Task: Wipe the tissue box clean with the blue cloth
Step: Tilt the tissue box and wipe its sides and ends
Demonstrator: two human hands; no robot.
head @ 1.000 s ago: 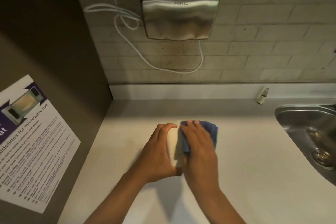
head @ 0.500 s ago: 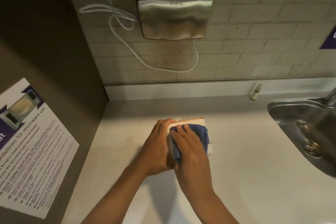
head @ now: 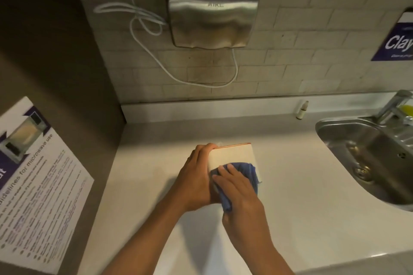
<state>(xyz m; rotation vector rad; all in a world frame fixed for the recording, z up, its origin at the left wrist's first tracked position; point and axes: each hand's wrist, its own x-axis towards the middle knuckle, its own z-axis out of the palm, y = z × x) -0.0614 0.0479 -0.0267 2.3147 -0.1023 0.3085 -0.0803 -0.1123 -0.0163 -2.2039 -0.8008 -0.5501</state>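
A pale tissue box [head: 232,155] with a thin orange edge stands on the white counter [head: 301,207] in the middle of the head view. My left hand [head: 195,179] grips the box's left side, fingers curled over its top left corner. My right hand [head: 238,190] presses a crumpled blue cloth [head: 245,169] against the near face of the box, low down. The cloth shows above and to the right of my fingers and hangs below my palm. The lower part of the box is hidden by both hands.
A steel sink [head: 375,158] with a tap [head: 395,102] lies at the right. A small bottle [head: 301,110] stands by the back ledge. A metal hand dryer [head: 212,13] with a looped white cord [head: 143,22] hangs above. A microwave notice [head: 33,183] is on the left panel.
My right hand has slid the blue cloth down the near face of the box, baring more of its upper part. My left hand keeps its hold. The view has swung right.
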